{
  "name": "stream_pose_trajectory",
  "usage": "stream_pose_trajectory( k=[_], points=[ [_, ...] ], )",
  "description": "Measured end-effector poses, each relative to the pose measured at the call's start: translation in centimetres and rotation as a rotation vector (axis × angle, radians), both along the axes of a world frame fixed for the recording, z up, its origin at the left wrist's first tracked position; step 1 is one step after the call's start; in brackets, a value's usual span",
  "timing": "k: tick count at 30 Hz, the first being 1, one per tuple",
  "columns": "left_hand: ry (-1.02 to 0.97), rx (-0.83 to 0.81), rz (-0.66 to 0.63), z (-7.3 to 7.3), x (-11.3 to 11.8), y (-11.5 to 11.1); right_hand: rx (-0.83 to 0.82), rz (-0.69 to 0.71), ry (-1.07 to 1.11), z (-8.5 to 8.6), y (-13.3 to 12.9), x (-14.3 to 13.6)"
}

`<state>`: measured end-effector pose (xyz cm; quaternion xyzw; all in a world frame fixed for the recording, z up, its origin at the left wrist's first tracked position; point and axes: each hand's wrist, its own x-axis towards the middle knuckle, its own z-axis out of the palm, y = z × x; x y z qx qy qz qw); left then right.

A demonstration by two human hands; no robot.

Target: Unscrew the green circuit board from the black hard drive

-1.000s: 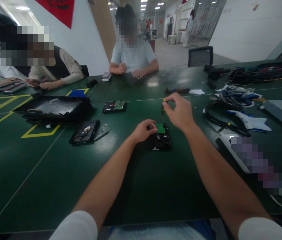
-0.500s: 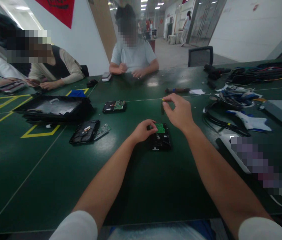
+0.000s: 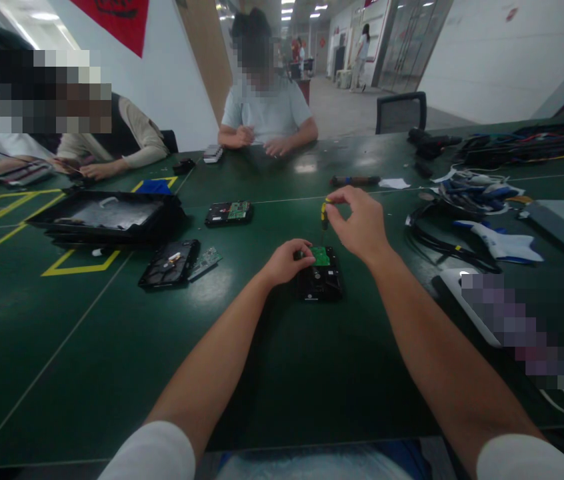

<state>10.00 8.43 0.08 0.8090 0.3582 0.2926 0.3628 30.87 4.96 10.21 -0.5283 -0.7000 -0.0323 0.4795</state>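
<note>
A black hard drive [image 3: 321, 287] lies flat on the green table before me, with a green circuit board [image 3: 321, 256] on its far half. My left hand [image 3: 286, 262] grips the drive's left side, thumb and fingertips resting near the board. Above the drive, my right hand [image 3: 361, 221] pinches the top of a small yellow-and-black screwdriver [image 3: 324, 216]. The screwdriver stands upright with its shaft pointing down at the far edge of the board; whether its tip sits in a screw is too small to tell.
To the left are an opened drive casing [image 3: 169, 265], a loose circuit board [image 3: 206, 263], another hard drive [image 3: 229, 213] and a black tray [image 3: 112, 217]. Cables [image 3: 477, 193], a glove [image 3: 505, 241] and a phone-like object [image 3: 472, 303] lie right. A co-worker [image 3: 268, 113] sits opposite.
The screwdriver's yellow handle now shows more clearly, as though turned, while my right fingers have shifted slightly on it. My left hand and the drive stay in place.
</note>
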Motion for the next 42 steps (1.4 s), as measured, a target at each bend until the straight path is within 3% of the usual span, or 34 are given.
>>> stream_pose_trajectory(
  k=[23, 42],
  points=[
    [0.002, 0.019, -0.002, 0.04, 0.07, 0.01, 0.036, 0.043, 0.01, -0.11, 0.07, 0.04],
    [-0.019, 0.014, -0.009, -0.39, 0.02, 0.23, 0.031, -0.004, 0.04, -0.16, 0.03, 0.03]
  ],
)
